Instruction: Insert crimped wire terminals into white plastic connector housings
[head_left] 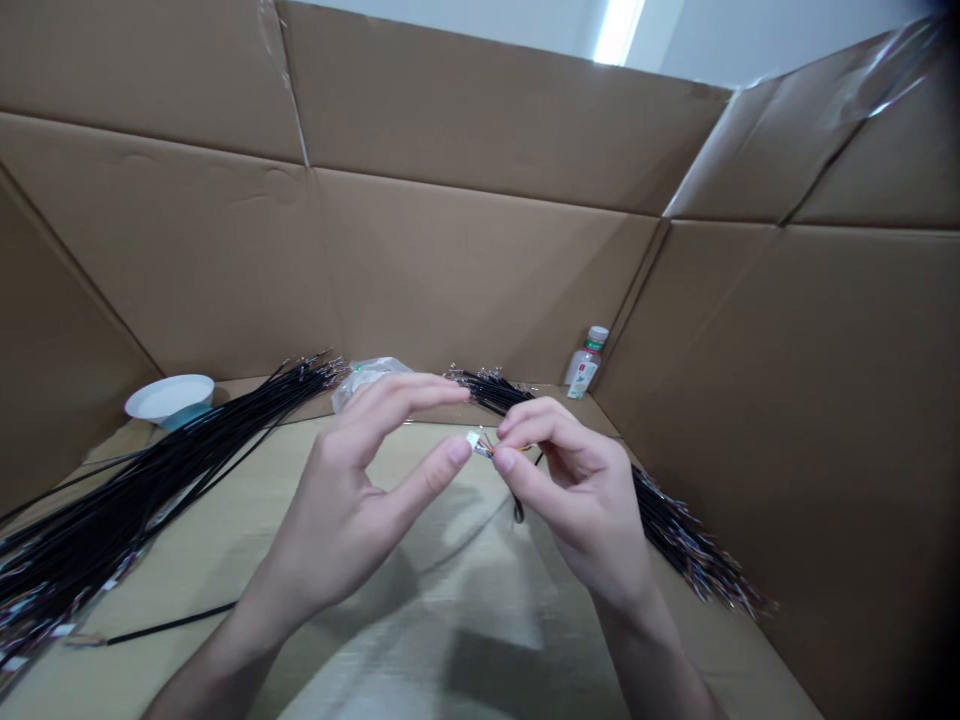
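My right hand (585,490) pinches thin coloured wires (485,448) between thumb and fingertips. A small white plastic connector (473,439) sits at the wires' left end. Below the right fingers hangs a piece of black cable (518,511), and most of its run is hidden. My left hand (352,500) is spread, thumb apart from the raised fingers. Its thumb tip is right beside the connector; whether they touch I cannot tell.
Tall cardboard walls (480,270) enclose the work surface (360,660). Bundled black cables lie left (150,490), at the back (491,390) and right (682,535). A single cable (172,621), white bowl (171,397), plastic bag (346,385) and bottle (585,365) are around them.
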